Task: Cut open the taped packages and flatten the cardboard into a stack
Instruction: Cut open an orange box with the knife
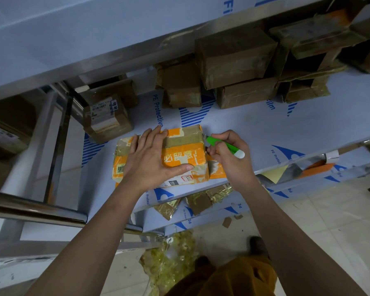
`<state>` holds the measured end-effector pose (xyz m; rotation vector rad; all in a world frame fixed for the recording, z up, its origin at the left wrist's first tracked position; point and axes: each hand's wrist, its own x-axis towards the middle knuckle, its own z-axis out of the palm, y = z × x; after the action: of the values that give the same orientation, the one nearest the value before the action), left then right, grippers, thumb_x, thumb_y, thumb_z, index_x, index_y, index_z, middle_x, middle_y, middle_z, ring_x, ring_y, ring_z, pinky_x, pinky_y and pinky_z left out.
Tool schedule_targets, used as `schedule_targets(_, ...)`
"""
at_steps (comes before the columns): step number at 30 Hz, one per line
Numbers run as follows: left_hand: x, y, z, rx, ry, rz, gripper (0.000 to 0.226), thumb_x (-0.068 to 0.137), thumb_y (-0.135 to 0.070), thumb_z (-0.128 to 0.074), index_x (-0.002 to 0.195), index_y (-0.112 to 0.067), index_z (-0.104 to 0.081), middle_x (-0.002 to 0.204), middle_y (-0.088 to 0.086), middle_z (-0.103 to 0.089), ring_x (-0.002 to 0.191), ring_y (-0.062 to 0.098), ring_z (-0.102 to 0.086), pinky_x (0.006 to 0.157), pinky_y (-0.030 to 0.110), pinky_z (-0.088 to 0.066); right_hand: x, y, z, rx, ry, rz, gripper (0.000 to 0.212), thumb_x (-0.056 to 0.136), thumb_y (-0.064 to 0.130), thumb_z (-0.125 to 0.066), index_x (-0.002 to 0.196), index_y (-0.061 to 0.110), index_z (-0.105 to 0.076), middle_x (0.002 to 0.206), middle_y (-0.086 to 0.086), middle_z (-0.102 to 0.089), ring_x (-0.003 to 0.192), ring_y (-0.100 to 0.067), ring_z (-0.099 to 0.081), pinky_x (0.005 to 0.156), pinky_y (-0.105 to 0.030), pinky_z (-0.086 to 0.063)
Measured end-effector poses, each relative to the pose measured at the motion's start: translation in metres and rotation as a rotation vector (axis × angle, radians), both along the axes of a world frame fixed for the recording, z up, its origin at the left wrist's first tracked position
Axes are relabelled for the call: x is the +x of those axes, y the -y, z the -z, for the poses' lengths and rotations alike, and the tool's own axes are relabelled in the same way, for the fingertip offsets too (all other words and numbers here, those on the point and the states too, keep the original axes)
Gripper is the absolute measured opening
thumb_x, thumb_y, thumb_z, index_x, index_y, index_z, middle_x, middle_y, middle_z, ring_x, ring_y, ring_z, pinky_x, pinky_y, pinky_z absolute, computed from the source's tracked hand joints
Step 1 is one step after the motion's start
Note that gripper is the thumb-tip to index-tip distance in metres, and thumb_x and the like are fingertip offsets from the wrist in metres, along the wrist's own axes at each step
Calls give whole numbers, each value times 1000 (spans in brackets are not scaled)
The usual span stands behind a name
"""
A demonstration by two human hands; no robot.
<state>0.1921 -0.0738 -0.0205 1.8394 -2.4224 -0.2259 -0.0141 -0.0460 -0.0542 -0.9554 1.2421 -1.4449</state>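
An orange-and-white taped package (184,155) lies flat on the white film-covered shelf (254,127) near its front edge. My left hand (152,157) presses on its top with spread, straight fingers, the thumb along the near edge. My right hand (229,155) grips a green-and-white utility knife (224,146) whose tip meets the package's right side, near the far corner. An orange flap (217,168) sticks out under my right hand.
Several brown taped boxes (235,58) stand stacked along the back of the shelf, and another labelled box (107,116) sits at the left. Tape scraps and cardboard pieces (199,202) lie on a lower shelf and the tiled floor. Steel frame rails (36,210) run at left.
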Motion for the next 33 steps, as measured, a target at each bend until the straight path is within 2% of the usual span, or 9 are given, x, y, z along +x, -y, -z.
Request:
schedule_targets(4,0,-1,-1,12,-7,3,124,52,-100,-26,151,-26,-23,163,-4,-15,150,17,-8,122,45,0,0,-4,-1,-8,24,-13,6,87,8,-55,86,7,-60,73,-12,-59,73,-22,-60,80,-49,-56)
schedule_targets(7,0,0,-2,19,-6,2,125,52,-100,-27,152,-25,-22,163,-5,-13,150,17,-7,123,44,1,0,-8,-1,-30,16,-21,11,89,2,-53,84,9,-60,70,-9,-58,70,-17,-59,69,-35,-54)
schedule_targets(9,-1,0,-3,22,-11,0,126,51,-100,-28,152,-25,-22,163,-5,-12,151,17,-6,122,44,2,0,-11,-2,-33,18,-30,7,84,8,-53,84,11,-59,68,-6,-59,68,-16,-59,68,-31,-52)
schedule_targets(16,0,1,-3,27,-10,1,135,45,-106,-17,153,-26,-21,164,-4,-11,151,18,-5,123,45,3,2,-19,1,-38,50,-38,6,84,12,-52,85,9,-58,64,3,-59,68,-15,-59,69,-34,-52)
schedule_targets(21,0,0,-3,22,-8,7,135,44,-106,-15,153,-26,-21,164,-4,-10,151,17,-5,123,44,3,7,-24,4,-37,72,-4,11,94,-7,-48,90,0,-56,64,0,-59,66,-16,-57,64,-32,-50)
schedule_targets(23,0,0,-3,20,-6,7,135,44,-106,-15,153,-26,-20,164,-4,-10,151,17,-5,123,44,3,8,-27,4,-44,117,3,9,93,-5,-49,90,0,-56,64,-3,-57,65,-19,-55,63,-36,-48)
schedule_targets(25,0,0,-3,22,-4,8,134,46,-106,-17,153,-26,-20,164,-5,-9,151,17,-5,123,44,3,8,-31,5,-65,122,-7,5,90,-1,-51,87,1,-55,65,-6,-55,65,-20,-54,62,-35,-48)
schedule_targets(28,0,2,-3,19,-2,5,129,49,-101,-27,153,-26,-20,164,-5,-10,150,16,-5,123,44,3,9,-37,5,-80,92,-17,11,93,-14,-48,87,-5,-52,69,-14,-53,63,-19,-54,61,-29,-49)
schedule_targets(33,0,-1,-3,18,-4,5,125,50,-99,-32,152,-26,-20,163,-6,-10,150,15,-5,123,43,3,-2,-35,7,-94,86,-94,12,88,-4,-52,80,5,-55,63,-5,-52,63,-22,-53,63,-34,-50)
